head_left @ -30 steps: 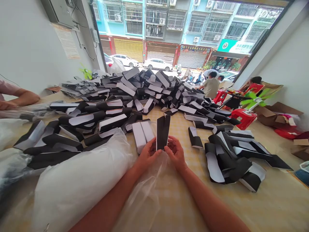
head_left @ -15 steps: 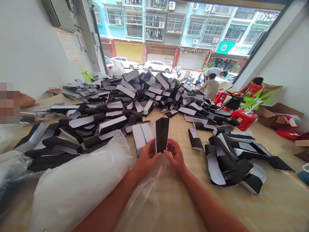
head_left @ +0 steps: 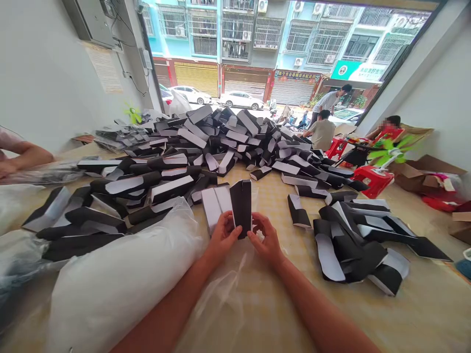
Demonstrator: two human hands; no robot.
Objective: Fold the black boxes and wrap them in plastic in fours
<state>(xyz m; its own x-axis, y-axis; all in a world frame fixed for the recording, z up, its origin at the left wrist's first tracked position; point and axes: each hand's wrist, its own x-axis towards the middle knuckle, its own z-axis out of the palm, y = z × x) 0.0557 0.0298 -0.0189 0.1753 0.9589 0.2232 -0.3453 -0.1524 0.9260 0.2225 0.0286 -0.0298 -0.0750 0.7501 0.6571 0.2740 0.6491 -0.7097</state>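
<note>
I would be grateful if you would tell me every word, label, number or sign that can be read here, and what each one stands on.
Dark shopfront sign: begins "南宁市"; the rest is too small to read.
Green and white shop sign: Chinese characters, too blurred to read.
Paper notice: too small to read.
Black-and-white card piece between the left hand and right hand: no print shows.

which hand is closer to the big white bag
Left. The left hand is just right of the bag; the right hand is farther, across the black card.

Left hand (head_left: 222, 239), right hand (head_left: 267, 239), both curled inward
</note>
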